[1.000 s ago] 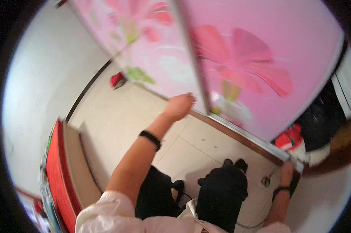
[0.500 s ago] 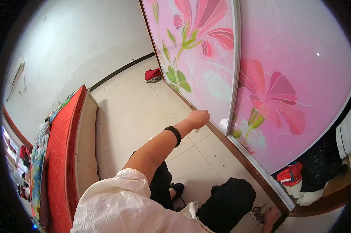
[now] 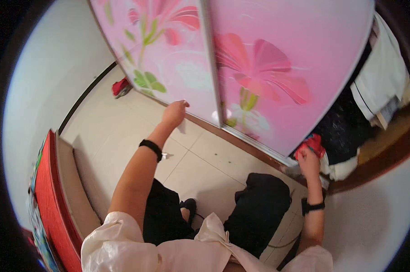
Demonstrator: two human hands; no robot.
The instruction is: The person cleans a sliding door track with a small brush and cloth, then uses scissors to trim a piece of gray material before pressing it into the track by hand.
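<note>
The left hand (image 3: 173, 114), fingers curled narrow, hung near the lower edge of the left door panel (image 3: 168, 77), above and left of the frame's centre; whether it gripped anything could not be told. The right hand (image 3: 309, 163), at right of centre, had its fingers bent over the red bundle (image 3: 316, 143), which sat in the wardrobe opening just beside the lower right corner of the right door panel (image 3: 277, 59); whether they pinched it or only overlapped it could not be told. That panel's curved right edge bounded the opening, where dark clothing (image 3: 343, 129) lay near the bundle and white cloth (image 3: 379, 75) filled the upper right. A pale metal track (image 3: 255, 144) ran diagonally along the panels' foot toward the right hand. On the left, a stretch of tiled floor (image 3: 119, 122) gave room between the red-sided mattress (image 3: 55, 195) and the doors; below centre, the black-trousered knees (image 3: 264, 206) stood near the track, leaving a narrower tiled strip.
</note>
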